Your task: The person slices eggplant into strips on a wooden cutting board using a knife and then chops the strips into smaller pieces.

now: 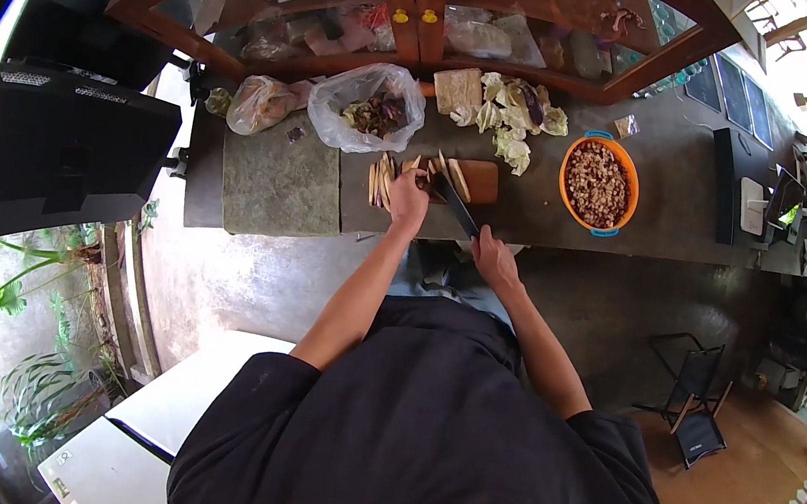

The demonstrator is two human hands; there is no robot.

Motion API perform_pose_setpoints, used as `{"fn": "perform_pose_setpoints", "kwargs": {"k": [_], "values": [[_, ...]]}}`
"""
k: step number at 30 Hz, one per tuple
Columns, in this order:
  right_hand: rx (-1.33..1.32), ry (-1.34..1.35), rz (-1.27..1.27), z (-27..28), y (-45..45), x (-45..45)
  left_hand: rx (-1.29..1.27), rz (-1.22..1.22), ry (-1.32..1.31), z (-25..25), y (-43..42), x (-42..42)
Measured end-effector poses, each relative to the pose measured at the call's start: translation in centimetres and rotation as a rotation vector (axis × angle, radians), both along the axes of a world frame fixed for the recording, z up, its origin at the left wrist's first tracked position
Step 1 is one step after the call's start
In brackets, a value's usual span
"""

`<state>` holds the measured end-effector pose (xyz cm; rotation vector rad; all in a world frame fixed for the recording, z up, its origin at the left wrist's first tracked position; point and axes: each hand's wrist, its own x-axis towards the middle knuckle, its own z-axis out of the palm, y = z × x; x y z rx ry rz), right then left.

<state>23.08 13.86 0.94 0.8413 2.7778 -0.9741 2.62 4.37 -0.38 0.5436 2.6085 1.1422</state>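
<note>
My right hand (495,260) is closed around the handle of a dark-bladed knife (459,207), which slants up and left over a brown wooden cutting board (483,181). My left hand (410,202) is at the board's left part, its fingers bent down on pale strips that look like eggplant; the fingertips are partly hidden. Long eggplant strips (378,183) with dark skin edges lie left of that hand. A few more strips (455,180) rest on the board beside the blade.
An orange basket (564,176) of small diced brown-and-cream pieces stands to the right. Leafy scraps (516,115) lie behind the board. A clear plastic bag (331,102) holds dark peelings. A grey mat (281,182) covers the counter's left part, and a glass-doored wooden cabinet (408,51) backs it.
</note>
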Motion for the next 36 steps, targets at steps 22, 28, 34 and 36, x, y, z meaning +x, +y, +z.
{"fn": "perform_pose_setpoints", "kwargs": {"k": [22,28,34,36], "values": [[-0.042,0.047,-0.037,0.1,-0.3,-1.3,-0.015,-0.009,0.070,-2.2,-0.2,-0.7],[-0.066,0.057,-0.024,1.2,0.2,-0.8,0.100,0.023,0.008,-1.4,0.2,0.0],[-0.097,0.074,-0.060,2.2,0.2,-0.9,0.253,-0.006,-0.027,-2.4,0.5,-0.2],[-0.102,0.082,-0.069,2.3,0.1,-1.0,0.254,-0.002,-0.022,-2.1,0.2,-0.3]]}}
